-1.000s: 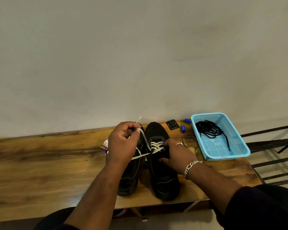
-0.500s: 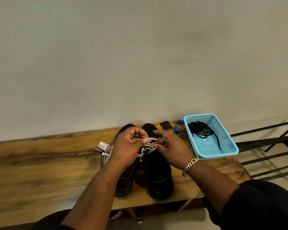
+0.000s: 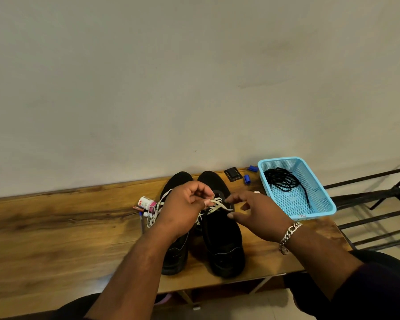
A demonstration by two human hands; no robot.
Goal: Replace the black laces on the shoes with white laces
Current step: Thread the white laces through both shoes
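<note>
Two black shoes (image 3: 222, 239) stand side by side on the wooden surface (image 3: 56, 239), where the left hand (image 3: 183, 211) pinches the white lace (image 3: 217, 204) and the right hand (image 3: 256, 215) pinches it too, black laces (image 3: 282, 181) lying in the blue basket (image 3: 319, 204) at 2 o'clock.

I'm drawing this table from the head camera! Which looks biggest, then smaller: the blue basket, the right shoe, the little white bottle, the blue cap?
1. Blue basket and right shoe: look alike in size, and the shoe is nearer, so unsure.
2. White bottle.
3. Blue cap, smallest.
</note>
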